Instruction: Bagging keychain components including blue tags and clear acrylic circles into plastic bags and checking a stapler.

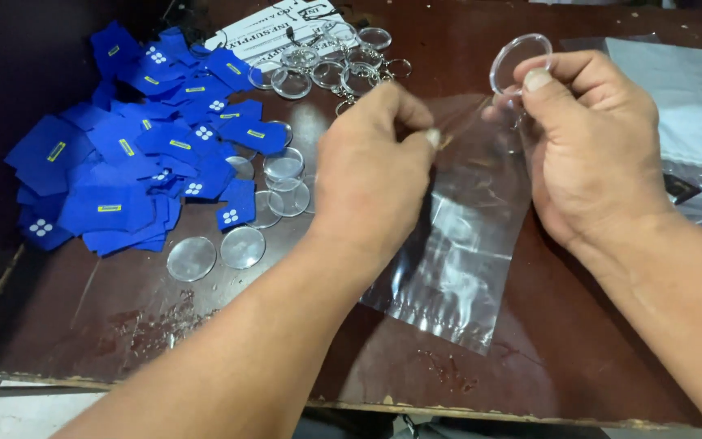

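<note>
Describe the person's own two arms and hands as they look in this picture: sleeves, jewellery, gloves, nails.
Both forearms are bare right up to the picture's edge; no sleeve shows. The left hand and the right hand wear no gloves. No ring, watch or bracelet is visible on either hand or wrist. The fingernails that show are short and unpainted, clearest on the right thumb. Both forearms carry fine hair.

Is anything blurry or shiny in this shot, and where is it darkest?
Head view: the left hand is slightly motion-blurred at the fingertips; glare streaks the clear plastic bag and clear discs; the tabletop shows soft reflections; the top left corner falls into deep shadow.
</note>
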